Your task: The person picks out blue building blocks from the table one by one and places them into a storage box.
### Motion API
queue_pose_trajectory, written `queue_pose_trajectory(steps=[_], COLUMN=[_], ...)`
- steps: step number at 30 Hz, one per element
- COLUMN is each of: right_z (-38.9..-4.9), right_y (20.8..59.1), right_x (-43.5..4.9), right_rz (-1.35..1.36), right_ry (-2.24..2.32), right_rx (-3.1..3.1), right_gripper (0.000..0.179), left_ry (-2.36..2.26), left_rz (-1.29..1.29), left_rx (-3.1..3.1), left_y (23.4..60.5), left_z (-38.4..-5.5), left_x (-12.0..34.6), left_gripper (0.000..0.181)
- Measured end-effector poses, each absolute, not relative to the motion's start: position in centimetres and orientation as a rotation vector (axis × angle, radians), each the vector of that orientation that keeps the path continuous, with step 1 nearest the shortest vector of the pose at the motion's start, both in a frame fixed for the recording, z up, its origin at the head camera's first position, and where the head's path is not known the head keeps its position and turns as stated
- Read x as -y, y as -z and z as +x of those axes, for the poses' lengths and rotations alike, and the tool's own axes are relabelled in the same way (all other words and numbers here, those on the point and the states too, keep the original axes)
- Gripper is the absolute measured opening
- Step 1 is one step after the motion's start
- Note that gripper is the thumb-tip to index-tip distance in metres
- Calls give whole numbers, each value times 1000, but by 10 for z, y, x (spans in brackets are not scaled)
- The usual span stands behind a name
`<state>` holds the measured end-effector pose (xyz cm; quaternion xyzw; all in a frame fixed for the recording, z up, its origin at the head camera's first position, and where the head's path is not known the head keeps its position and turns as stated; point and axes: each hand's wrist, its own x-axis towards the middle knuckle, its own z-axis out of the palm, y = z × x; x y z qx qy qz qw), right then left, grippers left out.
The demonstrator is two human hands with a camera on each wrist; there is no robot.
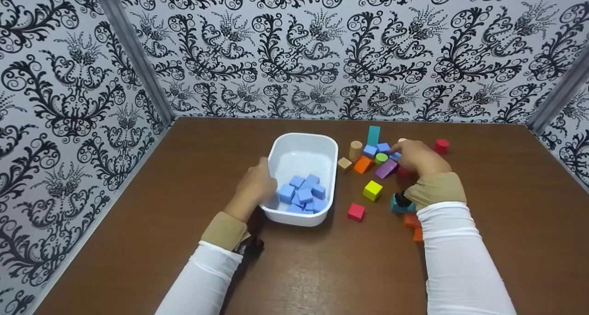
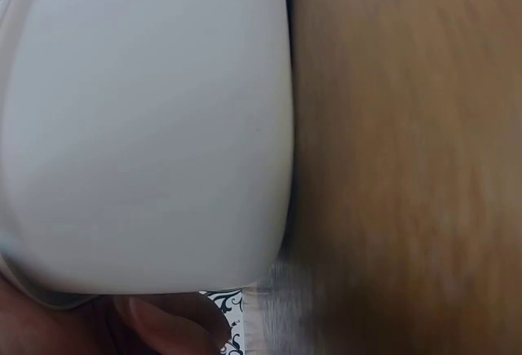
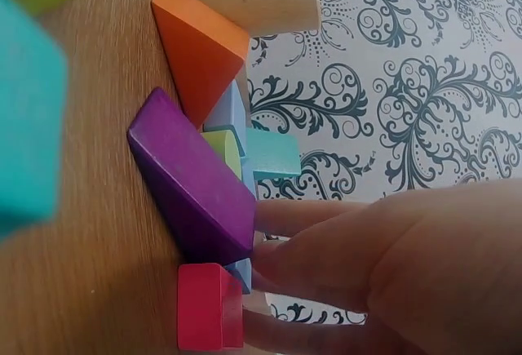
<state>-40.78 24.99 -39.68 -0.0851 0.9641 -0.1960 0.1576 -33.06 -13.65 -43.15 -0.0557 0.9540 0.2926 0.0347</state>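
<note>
A white plastic tub (image 1: 303, 142) stands on the table with several light blue blocks (image 1: 305, 195) heaped in its near end. My left hand (image 1: 256, 181) grips the tub's left rim; in the left wrist view the tub's side wall (image 2: 155, 126) hides most of that hand. My right hand (image 1: 421, 156) reaches into the loose blocks, its fingers extended beside a small blue block (image 1: 395, 157). In the right wrist view the fingers (image 3: 318, 265) are behind a purple block (image 3: 192, 179) and close to a red block (image 3: 200, 306). Part of the blue block is hidden there.
Around the right hand lie an orange block (image 1: 363, 164), a green cylinder (image 1: 381, 158), a wooden cylinder (image 1: 355, 150) and an upright teal block (image 1: 373, 135). Nearer are yellow (image 1: 372, 190) and red (image 1: 355, 212) blocks. Patterned walls (image 1: 317, 53) border the table.
</note>
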Motion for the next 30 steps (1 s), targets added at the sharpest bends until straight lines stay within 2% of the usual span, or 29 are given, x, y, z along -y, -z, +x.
queue_pose_trajectory(steps=[18,30], right_z=[-403,-380], right_y=[391,347], right_x=[-256,-240], right_rz=[-166,-283], right_ry=[532,614], right_rx=[-2871,-2964], right_gripper=[23,30], left_ry=[-884,-883], left_rz=[-188,-174], left_rx=[-2931,-2946], left_y=[432,432], left_z=[-333,-331], left_x=[135,136], left_gripper=[65,62])
